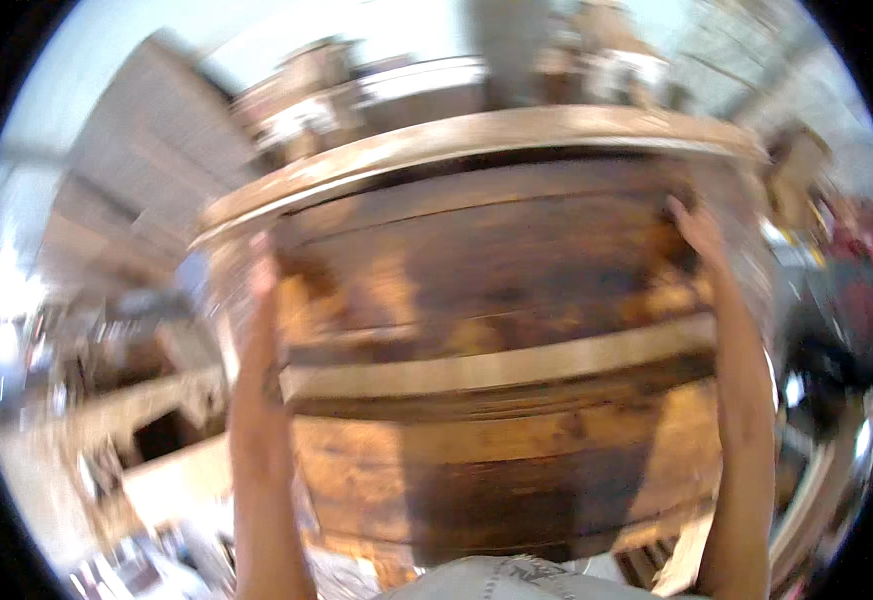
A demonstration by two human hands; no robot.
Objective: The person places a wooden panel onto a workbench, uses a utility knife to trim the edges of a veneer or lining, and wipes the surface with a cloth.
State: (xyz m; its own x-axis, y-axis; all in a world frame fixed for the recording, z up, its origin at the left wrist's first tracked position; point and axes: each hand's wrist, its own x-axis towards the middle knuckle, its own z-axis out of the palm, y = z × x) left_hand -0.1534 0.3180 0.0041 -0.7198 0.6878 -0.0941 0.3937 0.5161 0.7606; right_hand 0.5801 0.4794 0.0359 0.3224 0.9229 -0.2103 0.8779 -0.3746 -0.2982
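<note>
A large brown-stained wooden piece of furniture, like a chest of drawers, fills the middle, with a pale wooden top edge (477, 132). Its upper dark wooden panel (497, 250) lies between my arms, patchy with light and shadow. My left hand (263, 264) is at this panel's left edge, its fingers pointing up and smeared by motion. At the right end, my right hand (699, 230) rests against the panel with thumb and fingers apart. Below runs a pale wooden strip (507, 368), then a lower brown panel (547, 470).
Blurred stacked wooden boards (147, 170) rise at the left, with a light wooden frame (182, 470) below them. Boxy objects (422, 85) stand beyond the top. Dark and red items (852, 250) crowd the right side, close to my right arm.
</note>
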